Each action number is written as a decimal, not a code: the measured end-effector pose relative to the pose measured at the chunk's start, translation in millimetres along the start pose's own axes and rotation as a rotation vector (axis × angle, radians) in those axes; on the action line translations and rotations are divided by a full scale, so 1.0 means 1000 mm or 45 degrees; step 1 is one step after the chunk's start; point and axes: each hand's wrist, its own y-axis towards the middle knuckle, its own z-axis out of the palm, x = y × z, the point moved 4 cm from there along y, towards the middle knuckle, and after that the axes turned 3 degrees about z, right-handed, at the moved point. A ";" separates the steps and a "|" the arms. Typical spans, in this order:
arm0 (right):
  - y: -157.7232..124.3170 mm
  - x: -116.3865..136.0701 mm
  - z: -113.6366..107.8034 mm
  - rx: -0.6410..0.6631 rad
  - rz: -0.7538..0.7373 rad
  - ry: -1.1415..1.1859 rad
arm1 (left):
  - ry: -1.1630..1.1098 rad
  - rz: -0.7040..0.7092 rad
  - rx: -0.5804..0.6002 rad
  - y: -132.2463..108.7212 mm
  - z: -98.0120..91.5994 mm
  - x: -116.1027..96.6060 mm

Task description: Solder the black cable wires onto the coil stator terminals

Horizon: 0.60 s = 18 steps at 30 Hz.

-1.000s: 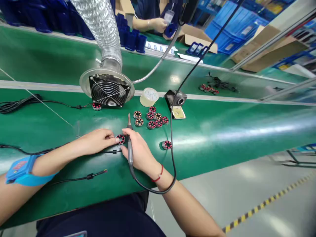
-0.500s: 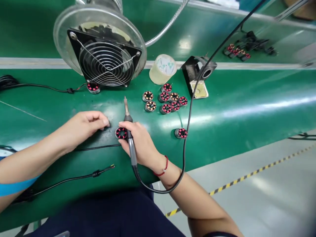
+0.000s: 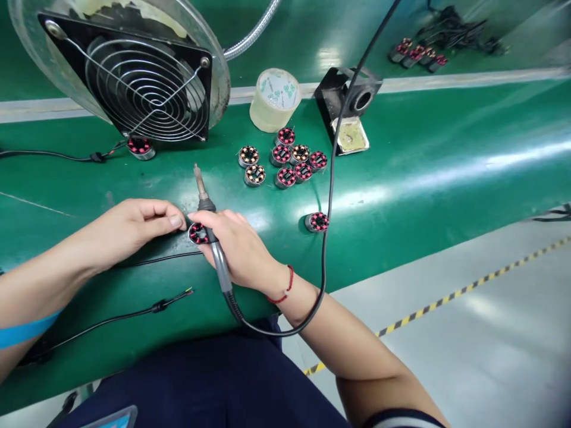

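Note:
My right hand [image 3: 241, 246] is closed round a soldering iron [image 3: 220, 264], its metal tip pointing up and away from me. The same hand grips a small round motor stator [image 3: 195, 233] with red windings, between thumb and fingers beside the iron's handle. My left hand [image 3: 143, 229] is closed in a pinch just left of the stator; whatever lies between its fingertips is too small to make out. Under that hand a black cable [image 3: 161, 258] runs towards the stator. Nearer me lies another black cable [image 3: 159, 305] with bare coloured wire ends.
A fan with a wire guard [image 3: 156, 104] stands at the back left, a stator [image 3: 141, 150] beside its base. Several stators [image 3: 285, 177] cluster before a tape roll [image 3: 274, 101]. An iron stand [image 3: 332, 98] is behind; one stator [image 3: 316, 222] sits right, by the iron's cord [image 3: 325, 261].
The view has shifted, so most bench things appear further left and higher. My left fingertips are now closer to the stator. My right hand still holds the iron and stator.

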 end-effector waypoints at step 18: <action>-0.022 0.026 -0.036 -0.401 0.261 0.468 | 0.102 0.189 0.012 -0.042 0.014 0.006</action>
